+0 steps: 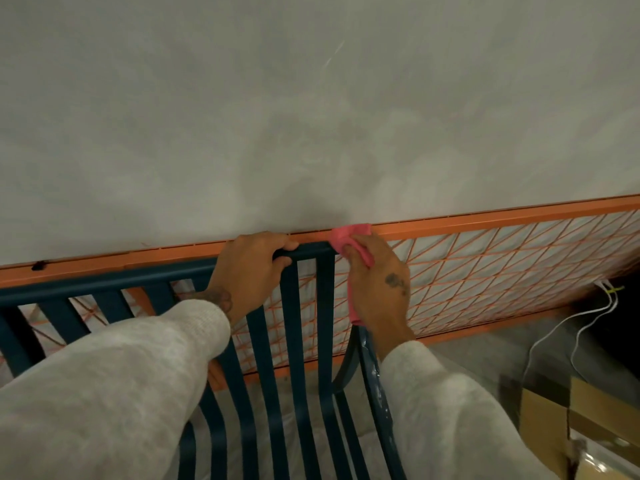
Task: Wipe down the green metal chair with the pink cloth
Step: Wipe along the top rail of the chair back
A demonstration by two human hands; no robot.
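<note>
Your left hand point(251, 268) grips the top rail of the chair point(304, 341), while just beside it your right hand point(377, 289) holds the cloth point(348, 239) bunched against the rail's corner.

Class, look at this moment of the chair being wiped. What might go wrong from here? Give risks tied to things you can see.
1. The pink cloth in the right hand is bunched at the top corner of the chair, close to the orange mesh panel; it might snag there.
2. White cables trail across the floor on the right; a step that way might catch them.
</note>
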